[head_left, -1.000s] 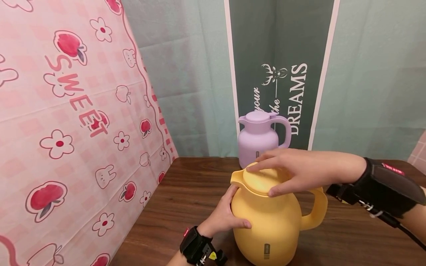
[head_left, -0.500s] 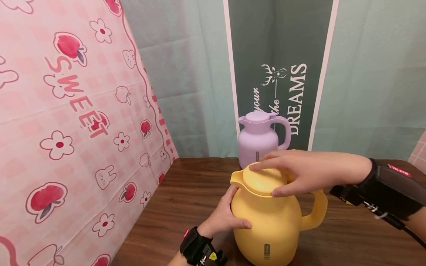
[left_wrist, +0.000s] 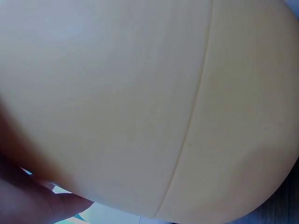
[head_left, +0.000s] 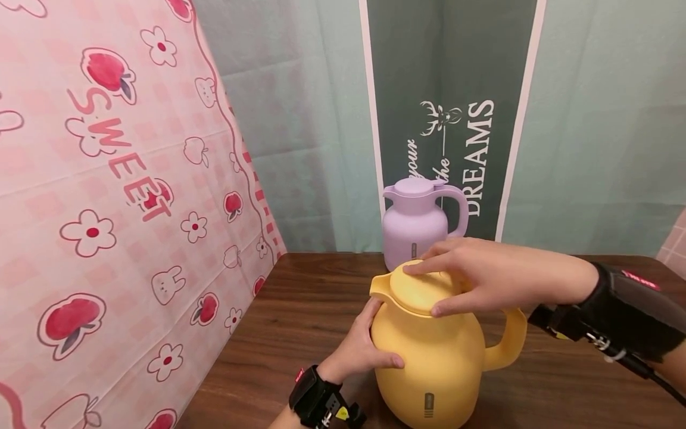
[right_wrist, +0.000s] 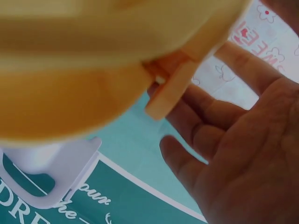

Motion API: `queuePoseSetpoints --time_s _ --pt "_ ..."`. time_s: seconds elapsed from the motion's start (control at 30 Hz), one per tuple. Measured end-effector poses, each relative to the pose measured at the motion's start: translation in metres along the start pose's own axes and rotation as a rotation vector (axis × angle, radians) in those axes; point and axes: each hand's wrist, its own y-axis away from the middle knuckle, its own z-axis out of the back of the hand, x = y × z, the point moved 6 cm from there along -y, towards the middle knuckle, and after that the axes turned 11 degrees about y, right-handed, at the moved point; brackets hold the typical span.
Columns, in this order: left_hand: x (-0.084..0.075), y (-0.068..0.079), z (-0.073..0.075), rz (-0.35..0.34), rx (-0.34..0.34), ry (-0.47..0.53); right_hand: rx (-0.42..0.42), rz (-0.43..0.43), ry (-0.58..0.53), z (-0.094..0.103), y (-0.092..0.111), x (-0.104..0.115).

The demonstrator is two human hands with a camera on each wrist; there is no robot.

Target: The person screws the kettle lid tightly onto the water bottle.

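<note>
A large yellow thermos jug (head_left: 429, 363) stands upright on the wooden table, spout to the left and handle to the right. Its round lid (head_left: 420, 289) sits in the top opening. My left hand (head_left: 361, 348) holds the jug's body from the left, thumb across the front and most fingers hidden behind it. From the right, my right hand (head_left: 466, 277) grips the lid, with the thumb at the near edge and the fingers reaching over the far side. The jug's body (left_wrist: 126, 112) fills most of the left wrist view. Blurred yellow parts cover the upper right wrist view.
Behind the yellow jug, a lilac thermos jug (head_left: 415, 229) stands near the table's back edge. A pink printed cloth (head_left: 134, 238) hangs at the left, and a green cloth (head_left: 300, 149) hangs behind the brown table (head_left: 300, 298).
The right hand's fingers have shifted slightly to the right on the lid, and its wrist has moved a little right and down. The left hand and the jug have stayed in place.
</note>
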Motion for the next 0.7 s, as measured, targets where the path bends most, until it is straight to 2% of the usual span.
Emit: queuePoseSetpoints --time_s 0.17,0.27,0.43,0.53,0.7 --pt "-0.0002 0.0 0.0004 -0.007 -0.003 0.001 -0.027 -0.021 0.069 0.0009 0.0004 0.0026" --pt "0.0 -0.0004 -0.0001 -0.008 0.004 0.013 -0.038 0.007 0.091 0.0014 -0.0005 0.0045" --pt "0.0013 0.0003 -0.0008 -0.005 0.01 0.025 0.03 0.048 0.01 -0.003 -0.0049 0.007" --pt "0.0014 0.0001 -0.0005 -0.003 0.008 0.015 0.071 0.044 -0.018 -0.0049 -0.007 0.0079" --pt "0.0003 -0.0004 -0.0002 0.001 0.007 0.002 0.072 0.056 -0.008 -0.0038 -0.0085 0.0097"
